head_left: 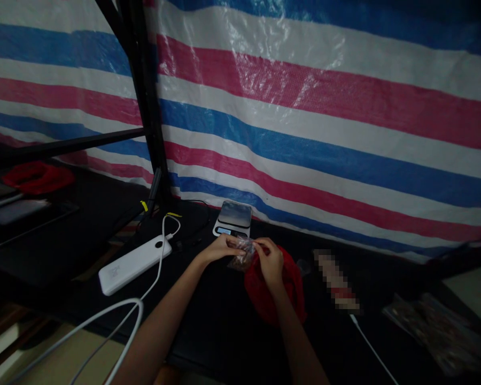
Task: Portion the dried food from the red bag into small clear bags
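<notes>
Between my two hands is a small clear plastic bag (242, 261) with something brownish inside that I cannot make out. My left hand (221, 248) pinches the bag's left side near the top. The fingers of my right hand (271, 261) are closed on its upper right edge. Just behind the bag stands a kitchen scale (234, 215) with a lit display, partly covered by my left hand. A red bag (292, 283) lies under my right hand and forearm, which hide some of it.
A white power bank (134, 266) with a white cable lies to the left. On the right are a blurred-out device (336, 280) on a cable and several filled clear bags (436, 326). A black metal post (146, 101) rises before the striped sheet (304, 107). Another red item (38, 177) lies far left.
</notes>
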Tool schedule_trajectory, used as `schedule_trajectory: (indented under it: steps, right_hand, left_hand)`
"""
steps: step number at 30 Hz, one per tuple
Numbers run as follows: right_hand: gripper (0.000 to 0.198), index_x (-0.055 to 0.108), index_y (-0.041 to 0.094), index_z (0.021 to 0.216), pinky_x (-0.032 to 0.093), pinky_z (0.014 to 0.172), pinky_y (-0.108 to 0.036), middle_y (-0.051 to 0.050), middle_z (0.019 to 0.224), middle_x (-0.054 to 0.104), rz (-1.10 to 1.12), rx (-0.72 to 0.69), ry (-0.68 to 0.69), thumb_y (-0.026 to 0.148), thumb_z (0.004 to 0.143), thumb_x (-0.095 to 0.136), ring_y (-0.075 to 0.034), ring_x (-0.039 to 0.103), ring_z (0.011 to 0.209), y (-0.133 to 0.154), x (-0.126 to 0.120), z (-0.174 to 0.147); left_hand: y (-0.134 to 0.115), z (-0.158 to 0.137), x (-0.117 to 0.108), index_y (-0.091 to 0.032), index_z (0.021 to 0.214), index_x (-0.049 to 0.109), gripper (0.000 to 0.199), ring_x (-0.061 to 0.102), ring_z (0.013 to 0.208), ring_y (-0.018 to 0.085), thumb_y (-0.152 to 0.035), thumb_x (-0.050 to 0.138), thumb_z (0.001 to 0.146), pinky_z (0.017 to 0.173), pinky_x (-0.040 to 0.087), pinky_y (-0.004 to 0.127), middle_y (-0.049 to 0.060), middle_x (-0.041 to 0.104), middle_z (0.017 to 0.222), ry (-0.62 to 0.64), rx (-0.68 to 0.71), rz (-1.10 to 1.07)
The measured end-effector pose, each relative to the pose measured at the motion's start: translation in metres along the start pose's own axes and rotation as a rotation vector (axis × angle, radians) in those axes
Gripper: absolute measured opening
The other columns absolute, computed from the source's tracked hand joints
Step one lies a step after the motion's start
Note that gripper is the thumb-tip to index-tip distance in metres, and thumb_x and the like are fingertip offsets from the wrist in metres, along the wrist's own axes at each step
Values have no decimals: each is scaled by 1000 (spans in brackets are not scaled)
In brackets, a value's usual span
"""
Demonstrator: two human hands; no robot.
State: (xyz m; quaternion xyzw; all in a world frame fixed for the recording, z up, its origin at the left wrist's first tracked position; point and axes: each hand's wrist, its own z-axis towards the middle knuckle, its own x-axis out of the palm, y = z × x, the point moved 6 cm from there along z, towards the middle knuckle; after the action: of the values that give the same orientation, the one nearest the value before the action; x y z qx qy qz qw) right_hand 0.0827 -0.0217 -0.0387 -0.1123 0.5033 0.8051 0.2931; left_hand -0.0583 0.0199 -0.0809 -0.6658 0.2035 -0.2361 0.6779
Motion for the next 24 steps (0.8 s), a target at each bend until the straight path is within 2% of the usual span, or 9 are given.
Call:
schedule_trajectory:
  steps: [4,6,8,10,14,16,20,24]
  right_hand:
    - [18,59,21,73,41,68,-26,-2,76,62,-7,50,-31,35,77,50,-16,56,72,-9,2,0]
    - [20,59,20,77,41,66,-27,-2,77,63,-12,89,-61,37,78,48,-16,56,69,-14,1,-1]
    - [22,58,20,80,41,65,-27,-3,77,63,-13,136,-110,37,80,44,-16,56,68,-18,-3,-1]
    - [22,57,20,84,41,68,-28,-3,80,63,-9,153,-157,38,80,45,-17,57,72,-18,-8,-1]
    - [32,56,21,98,40,78,-32,-4,89,63,-31,74,-158,37,70,59,-19,56,84,-10,-14,3]
    - [28,60,22,92,40,78,-33,-3,86,64,-40,54,-119,36,68,61,-20,56,83,-10,-12,4]
    - [18,64,19,80,43,74,-31,-4,82,65,156,157,-123,33,68,60,-19,58,78,-25,-12,5]
    - [20,62,17,78,46,70,-29,-4,78,65,391,267,-171,32,66,63,-17,59,74,-35,-14,6]
  left_hand:
    - [-2,2,-6,-10,84,67,29,62,74,18,-33,67,65,71,45,27,7,69,81,-72,30,46]
    - [-1,3,-7,-11,95,64,36,61,84,19,-32,67,66,78,45,29,8,67,93,-103,62,5]
    - [3,6,-2,-13,106,59,47,60,90,20,-28,70,63,82,44,31,9,65,100,-61,61,-53]
    - [9,8,6,-13,107,57,52,61,88,20,-26,72,60,81,45,33,10,66,97,-6,35,-78]
    - [11,10,24,-10,100,61,44,62,86,21,-26,72,59,82,45,34,10,67,91,44,49,-49]
    - [9,10,32,-11,99,62,44,62,86,21,-26,72,59,82,45,33,9,67,92,82,62,-29]
    - [6,8,39,-11,95,65,38,62,77,19,-31,69,63,71,47,28,8,68,86,106,51,33]
    - [5,9,31,-12,100,64,39,59,64,14,-40,55,75,54,45,21,7,68,80,5,59,99]
